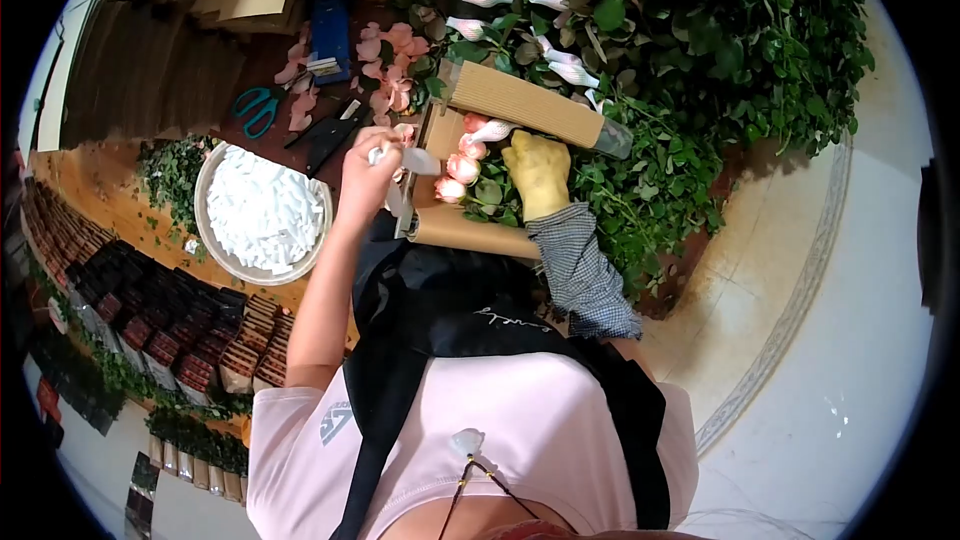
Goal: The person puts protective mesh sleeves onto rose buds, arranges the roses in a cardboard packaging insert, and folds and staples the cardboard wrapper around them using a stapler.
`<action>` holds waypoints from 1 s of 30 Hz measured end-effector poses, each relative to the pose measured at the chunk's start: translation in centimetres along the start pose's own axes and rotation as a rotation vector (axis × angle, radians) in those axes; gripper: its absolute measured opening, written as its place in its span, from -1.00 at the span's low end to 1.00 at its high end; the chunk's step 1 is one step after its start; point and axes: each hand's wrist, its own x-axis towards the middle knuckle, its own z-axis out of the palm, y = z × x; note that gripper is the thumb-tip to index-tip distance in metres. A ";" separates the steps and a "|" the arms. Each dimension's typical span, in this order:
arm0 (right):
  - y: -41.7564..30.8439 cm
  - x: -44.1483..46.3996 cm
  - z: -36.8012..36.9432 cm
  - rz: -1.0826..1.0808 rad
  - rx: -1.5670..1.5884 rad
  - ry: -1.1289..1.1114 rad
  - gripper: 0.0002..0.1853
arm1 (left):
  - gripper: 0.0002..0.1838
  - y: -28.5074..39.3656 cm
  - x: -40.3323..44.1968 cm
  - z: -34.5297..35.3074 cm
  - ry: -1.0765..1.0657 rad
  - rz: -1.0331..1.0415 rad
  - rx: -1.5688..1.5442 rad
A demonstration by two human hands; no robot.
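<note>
The pale tiled floor (860, 270) borders the work area on the right. I observe a bank of leafy stems (690, 70) beside it. A round basin (204, 210) of white tubes (262, 212) sits left of a cardboard wrapper (520, 100). The gloved right hand (538, 175) is at the leaves over the wrapper; I cannot tell whether its grip encloses anything. The pink roses (462, 169) lie in the wrapper, between both hands. The bare left hand (372, 168) pinches a flat white piece (422, 162).
</note>
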 end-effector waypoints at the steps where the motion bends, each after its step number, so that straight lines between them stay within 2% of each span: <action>1: 0.1 0.0 0.0 -0.017 0.008 -0.007 -0.72 | -0.84 0.6 0.3 -0.5 -0.234 -0.214 -0.130; 2: 0.2 0.1 -0.1 -0.033 0.015 -0.010 -0.71 | -0.86 0.1 0.8 -0.6 -0.418 -0.366 -0.101; 4: -0.3 0.0 -1.1 -0.021 0.028 -0.014 -0.72 | -0.79 1.3 1.8 2.3 -0.509 -0.206 0.140; 6: -0.5 -0.4 -1.6 0.004 0.048 -0.043 -0.73 | -0.66 6.0 2.4 5.3 -0.553 -0.264 0.465; 7: 0.0 -0.5 -0.8 0.009 0.063 0.019 -0.74 | -0.64 3.8 2.4 6.6 -0.489 0.033 0.604; 8: 0.3 -0.5 0.0 0.008 0.081 0.081 -0.75 | -0.73 3.1 2.5 7.2 -0.446 0.186 0.725; 10: 0.2 -0.3 -0.3 0.010 0.074 0.108 -0.76 | -0.76 4.3 1.7 6.6 -0.370 0.163 0.569; 11: 0.1 -0.4 -0.2 0.016 0.073 0.135 -0.77 | -0.74 4.3 0.9 5.5 -0.239 0.085 0.494; 12: 0.2 -0.2 0.2 0.009 0.085 0.133 -0.77 | -0.73 4.1 0.2 3.6 -0.108 0.012 0.421; 14: 0.8 -0.1 0.8 -0.017 0.161 0.234 -0.81 | -0.70 5.5 -0.5 -2.9 -0.113 -0.326 0.534; 16: 0.7 -0.4 0.1 -0.062 0.184 0.289 -0.78 | -0.65 0.8 -2.6 -11.2 -0.094 -0.346 0.717; 18: 1.1 -0.4 1.0 -0.064 0.162 0.292 -0.77 | -0.44 -5.7 -4.8 -20.9 0.085 -0.623 0.732; 20: 0.9 -0.7 0.7 -0.076 0.170 0.263 -0.79 | -0.13 -8.8 -8.3 -28.0 0.540 -0.636 0.573; 21: 0.9 -0.8 0.8 -0.102 0.189 0.270 -0.80 | 0.06 -9.1 -9.5 -31.3 0.580 -0.577 0.625; 22: 1.0 -0.6 0.9 -0.119 0.196 0.279 -0.81 | -0.03 -7.6 -9.8 -31.4 0.702 -0.574 0.837; 24: 0.9 -0.9 0.9 -0.126 0.145 0.288 -0.81 | -0.22 -5.4 -9.7 -29.4 0.741 -0.424 0.781; 26: 0.6 -0.7 0.5 -0.134 0.149 0.297 -0.79 | -0.48 -4.3 -8.1 -24.2 0.546 -0.309 0.614; 27: 0.7 -0.7 0.8 -0.171 0.156 0.353 -0.77 | -0.65 -2.4 -7.0 -19.5 0.442 -0.312 0.504; 28: 0.9 -1.0 0.9 -0.203 0.159 0.405 -0.75 | -0.70 0.1 -6.3 -14.3 0.331 -0.217 0.598; 29: 0.6 -1.5 -0.5 -0.185 0.140 0.297 -0.76 | -0.71 3.0 -5.9 -9.6 0.208 -0.176 0.475; 30: 0.6 -1.9 -0.7 -0.170 0.127 0.301 -0.76 | -0.79 4.0 -5.7 -5.9 0.106 0.003 0.455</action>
